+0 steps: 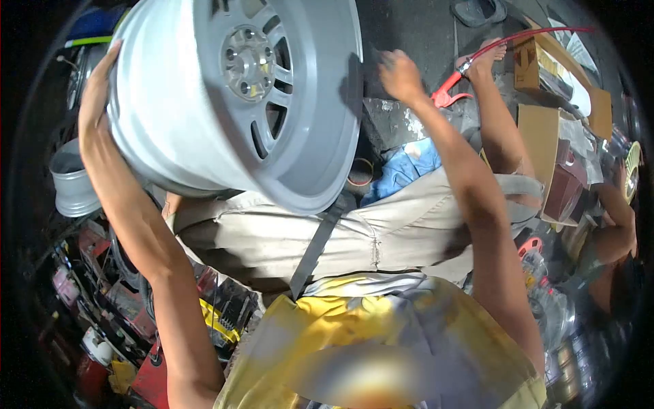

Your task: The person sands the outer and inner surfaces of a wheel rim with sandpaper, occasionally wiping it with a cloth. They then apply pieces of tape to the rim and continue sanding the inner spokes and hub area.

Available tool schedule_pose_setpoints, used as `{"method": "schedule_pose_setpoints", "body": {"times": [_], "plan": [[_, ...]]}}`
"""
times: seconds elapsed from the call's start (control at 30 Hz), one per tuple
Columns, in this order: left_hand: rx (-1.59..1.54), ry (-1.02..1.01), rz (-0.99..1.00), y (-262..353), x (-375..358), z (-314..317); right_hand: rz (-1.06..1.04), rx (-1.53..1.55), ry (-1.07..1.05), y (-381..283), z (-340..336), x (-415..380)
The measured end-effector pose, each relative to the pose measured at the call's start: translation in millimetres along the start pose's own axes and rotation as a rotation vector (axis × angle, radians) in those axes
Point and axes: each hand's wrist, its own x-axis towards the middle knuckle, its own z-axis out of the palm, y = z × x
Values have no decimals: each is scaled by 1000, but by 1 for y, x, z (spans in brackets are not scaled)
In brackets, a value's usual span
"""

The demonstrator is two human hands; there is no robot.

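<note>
A large silver alloy wheel rim (300, 129) leans over my lap, its bolt-hole hub facing up and to the right. My left hand (99, 88) grips the rim's outer left side, fingers bent around its far edge. Just right of the rim's opposite lip is my right hand (400, 73), its fingers curled closed. A small dark bit shows at those fingertips, too unclear to name. Beside my right forearm lies a red air blow gun (446, 92) on a red hose (524, 33). A blue cloth (412, 163) is bunched below it, near my leg.
Open cardboard boxes (535, 160) stand at the right, near another person's arm (613, 225). A second, smaller silver wheel (71, 180) sits at the left. Tools and parts, with a red box (153, 382), crowd the lower left. Plastic bottles (552, 300) lie lower right.
</note>
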Motion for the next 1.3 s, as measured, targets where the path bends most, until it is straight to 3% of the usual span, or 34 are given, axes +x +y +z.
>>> {"method": "schedule_pose_setpoints", "body": {"times": [0.07,0.1,0.17,0.2,0.23,0.27,0.3,0.33,0.37,0.4,0.47,0.53,0.57,0.6,0.63,0.7,0.77,0.8,0.83,0.87,0.9,0.93,0.97,1.0,1.1,1.17,1.27,1.3], "plan": [[21,-33,81,3,3,10,-52,-79,-86,17,-33,-18],[37,-67,132,6,3,15,-245,-107,3,77,-5,-29],[59,-170,171,19,10,25,-127,-109,-178,75,-25,-57],[34,-215,137,20,21,32,-93,-100,-127,109,0,-70],[107,-217,283,17,40,39,-93,-120,-122,143,20,-84],[179,-227,424,18,54,48,61,-115,-186,113,3,-96],[265,-172,480,29,49,62,8,113,-66,97,-4,-108],[352,-118,531,41,39,81,-1,104,-51,69,-18,-108],[269,-139,408,60,25,94,169,41,-71,32,-38,-104],[313,-180,534,54,53,93,335,-19,-90,12,-52,-100],[672,-85,602,63,78,89,155,-26,53,18,-61,-89],[242,-38,331,59,77,95,107,125,129,-12,-103,-72],[228,14,418,53,70,99,61,224,270,-20,-113,-67],[33,-103,243,68,39,99,41,387,322,-46,-135,-66],[-25,-138,303,63,28,99,31,552,368,-75,-163,-69],[-79,-176,359,39,10,94,-261,198,529,-109,-205,-68],[-129,-43,452,9,-17,85,-305,81,517,-165,-233,-76],[-179,25,519,-13,-35,87,-487,34,506,-188,-238,-75],[-142,42,523,-45,-43,84,-673,-13,494,-207,-237,-73],[-377,-85,341,-42,-95,91,-714,-140,368,-218,-230,-72],[-379,-74,344,-56,-121,93,-798,-224,282,-230,-219,-62],[-364,-153,201,-75,-138,96,-853,-279,206,-238,-209,-47],[-346,-234,56,-98,-145,101,-892,-332,266,-239,-195,-23],[-337,-203,249,-152,-131,114,-929,-387,326,-243,-186,6],[-251,-40,260,-133,-152,123,-634,-288,106,-265,-178,107],[-256,-33,268,-123,-138,123,-526,-317,124,-275,-158,161],[-275,-33,295,-96,-121,122,-527,-492,166,-316,-143,120],[-286,26,308,-76,-118,123,-625,-482,410,-312,-118,97]]}}
